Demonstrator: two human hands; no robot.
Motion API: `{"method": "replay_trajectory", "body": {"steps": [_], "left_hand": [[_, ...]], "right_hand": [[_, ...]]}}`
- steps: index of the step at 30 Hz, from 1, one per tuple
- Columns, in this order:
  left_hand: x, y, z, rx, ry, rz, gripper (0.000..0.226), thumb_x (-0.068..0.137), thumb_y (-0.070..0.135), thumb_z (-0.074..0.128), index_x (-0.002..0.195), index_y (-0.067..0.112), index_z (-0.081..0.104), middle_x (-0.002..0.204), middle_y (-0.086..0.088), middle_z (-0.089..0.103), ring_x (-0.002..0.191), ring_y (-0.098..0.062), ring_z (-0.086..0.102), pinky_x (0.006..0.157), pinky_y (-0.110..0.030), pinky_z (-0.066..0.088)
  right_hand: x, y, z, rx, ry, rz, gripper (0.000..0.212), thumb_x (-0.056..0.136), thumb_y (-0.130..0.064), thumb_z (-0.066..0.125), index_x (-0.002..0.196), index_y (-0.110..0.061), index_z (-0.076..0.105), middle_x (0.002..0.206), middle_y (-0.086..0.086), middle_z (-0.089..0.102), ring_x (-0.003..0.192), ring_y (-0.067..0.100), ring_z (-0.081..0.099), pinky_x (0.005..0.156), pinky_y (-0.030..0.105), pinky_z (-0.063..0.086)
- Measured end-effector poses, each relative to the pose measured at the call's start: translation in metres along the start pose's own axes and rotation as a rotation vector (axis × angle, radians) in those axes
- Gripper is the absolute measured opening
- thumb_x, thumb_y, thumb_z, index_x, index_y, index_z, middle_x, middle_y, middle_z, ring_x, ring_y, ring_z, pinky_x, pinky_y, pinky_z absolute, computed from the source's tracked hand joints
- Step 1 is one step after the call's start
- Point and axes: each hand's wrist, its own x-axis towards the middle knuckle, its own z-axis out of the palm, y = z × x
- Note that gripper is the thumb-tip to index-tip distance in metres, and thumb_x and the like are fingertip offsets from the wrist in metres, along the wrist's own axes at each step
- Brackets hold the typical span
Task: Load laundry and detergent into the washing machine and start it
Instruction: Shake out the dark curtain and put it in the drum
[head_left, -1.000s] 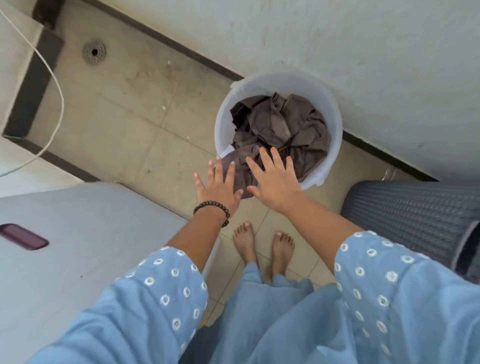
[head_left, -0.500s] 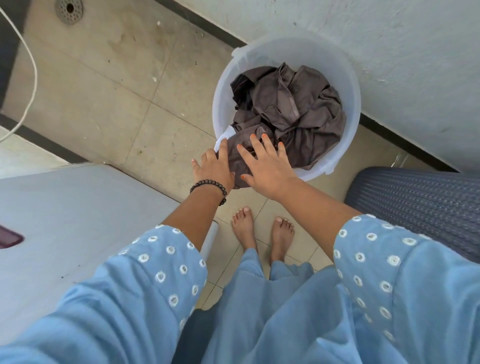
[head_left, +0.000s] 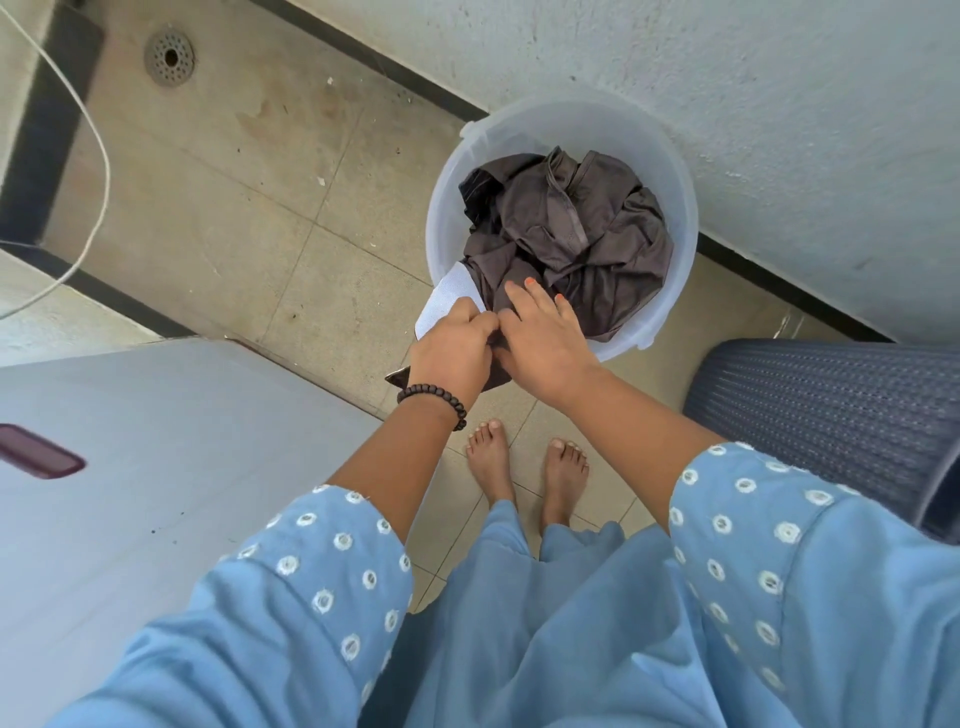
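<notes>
Step in hand: getting the laundry out of the bucket, the first part of loading. Nothing was in the washing machine (head_left: 171, 467) yet, by my reckoning; its grey lid lay closed at my left.

My left hand (head_left: 454, 349) was curled round a fold of the dark clothes (head_left: 566, 234) where they spilled over the near rim of the white bucket (head_left: 680, 208). My right hand (head_left: 540, 348) lay on the same bundle just beside it, fingers fairly straight and pressing the cloth; whether the thumb had hooked under the fabric I could not tell, as the hand hid it. A white piece of cloth (head_left: 447, 299) showed at the rim, touching my left hand.

The rest of the clothes sat heaped inside the bucket, which stood on the tiled floor (head_left: 234, 208) against the wall.

Next move, as I judged it: gather the bundle with both hands, lift it clear of the rim, turn left. The closed lid stood in the way, so one hand would have to free itself to open it first. No detergent was in view.

Around: a dark ribbed basket (head_left: 831, 426) near on my right, a white cord (head_left: 98, 171) trailing across the floor at far left, a floor drain (head_left: 170, 56) beyond it. My bare feet (head_left: 524, 467) stood just short of the bucket.
</notes>
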Motion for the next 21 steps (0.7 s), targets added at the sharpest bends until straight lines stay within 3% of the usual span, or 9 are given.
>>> {"method": "replay_trajectory", "body": {"steps": [3, 5, 8, 11, 17, 21], "left_hand": [[-0.013, 0.006, -0.014, -0.048, 0.057, 0.053, 0.014, 0.095, 0.018, 0.055, 0.106, 0.012, 0.062, 0.103, -0.008, 0.056, 0.079, -0.028, 0.059, 0.057, -0.031, 0.033], [-0.02, 0.009, -0.024, -0.067, 0.031, 0.061, 0.019, 0.094, 0.027, 0.06, 0.109, 0.014, 0.059, 0.104, -0.005, 0.058, 0.085, -0.025, 0.059, 0.061, -0.031, 0.037], [-0.035, 0.014, -0.045, -0.03, 0.004, 0.029, 0.024, 0.092, 0.032, 0.062, 0.109, 0.016, 0.058, 0.098, -0.004, 0.065, 0.088, -0.025, 0.062, 0.067, -0.033, 0.047], [-0.052, 0.019, -0.067, -0.095, 0.053, -0.037, 0.018, 0.091, 0.031, 0.064, 0.1, 0.015, 0.064, 0.092, -0.005, 0.066, 0.082, -0.023, 0.061, 0.066, -0.032, 0.048], [-0.085, 0.026, -0.135, -0.419, 0.205, -0.111, 0.004, 0.084, 0.025, 0.074, 0.085, 0.026, 0.071, 0.082, 0.004, 0.071, 0.074, -0.014, 0.065, 0.066, -0.03, 0.051], [-0.109, 0.034, -0.189, -0.842, 0.298, -0.074, 0.025, 0.08, 0.008, 0.078, 0.072, 0.031, 0.07, 0.074, 0.004, 0.072, 0.072, -0.012, 0.066, 0.071, -0.031, 0.053]], "right_hand": [[-0.018, 0.001, -0.017, 0.109, 0.135, -0.039, 0.021, 0.095, -0.012, 0.049, 0.107, -0.001, 0.061, 0.122, 0.018, 0.059, 0.135, 0.035, 0.04, 0.105, 0.05, 0.036], [-0.034, -0.001, -0.031, 0.168, 0.215, -0.037, 0.013, 0.092, -0.007, 0.05, 0.092, 0.0, 0.06, 0.104, 0.02, 0.063, 0.117, 0.036, 0.052, 0.091, 0.045, 0.042], [-0.062, -0.008, -0.056, 0.242, 0.289, -0.008, 0.013, 0.094, -0.008, 0.045, 0.082, -0.01, 0.045, 0.091, 0.016, 0.058, 0.099, 0.035, 0.052, 0.077, 0.041, 0.037], [-0.089, -0.013, -0.083, 0.36, 0.345, 0.033, 0.02, 0.095, -0.009, 0.041, 0.076, -0.009, 0.036, 0.075, 0.004, 0.043, 0.078, 0.03, 0.046, 0.065, 0.037, 0.033], [-0.156, -0.03, -0.146, 0.521, 0.538, 0.08, 0.022, 0.099, -0.012, 0.039, 0.077, -0.012, 0.041, 0.068, -0.004, 0.043, 0.062, 0.013, 0.041, 0.053, 0.03, 0.029], [-0.196, -0.041, -0.182, 0.554, 0.652, 0.076, 0.026, 0.1, -0.015, 0.042, 0.074, -0.017, 0.041, 0.066, -0.005, 0.046, 0.062, 0.01, 0.044, 0.053, 0.027, 0.028]]}}
